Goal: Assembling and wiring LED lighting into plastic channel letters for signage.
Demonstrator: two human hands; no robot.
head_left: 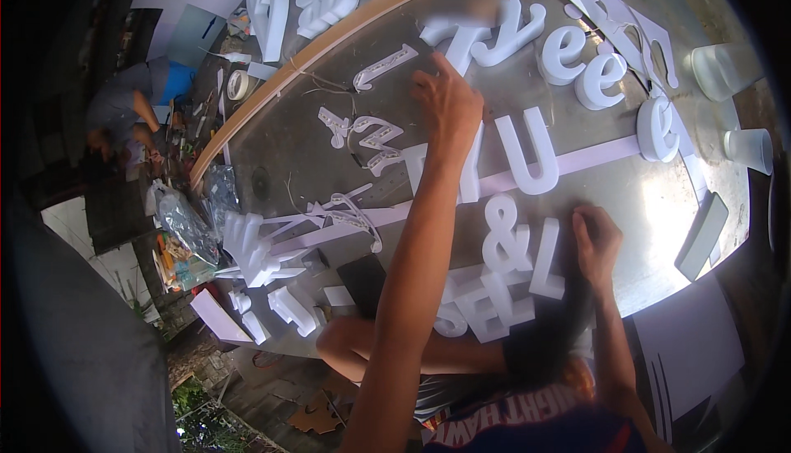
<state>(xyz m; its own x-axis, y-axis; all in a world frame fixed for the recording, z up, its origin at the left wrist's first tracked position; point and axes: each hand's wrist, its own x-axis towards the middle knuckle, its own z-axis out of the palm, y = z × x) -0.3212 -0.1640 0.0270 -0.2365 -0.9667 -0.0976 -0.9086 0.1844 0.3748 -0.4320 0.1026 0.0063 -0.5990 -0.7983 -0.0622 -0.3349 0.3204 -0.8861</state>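
My left hand [449, 100] reaches across the metal table, index finger stretched out and the others bent. Its fingertips are beside the lower stem of a white T-shaped letter [466, 47]; whether they touch it I cannot tell. My right hand [599, 243] is low over the table with curled fingers; what is inside them, if anything, is hidden. Just left of it stands a white L-shaped letter [547, 259], near an ampersand-shaped piece [502, 226]. A U-shaped letter [529, 152] lies between the hands. My left forearm partly covers another white letter [470, 177].
Thin letter frames with wires [379, 144] lie at left. White rounded letters [563, 56] stand at the far right, near two translucent containers [725, 72]. A wooden strip [329, 28] curves along the far edge. Plastic bags [185, 222] lie at left; another person [132, 94] bends beyond.
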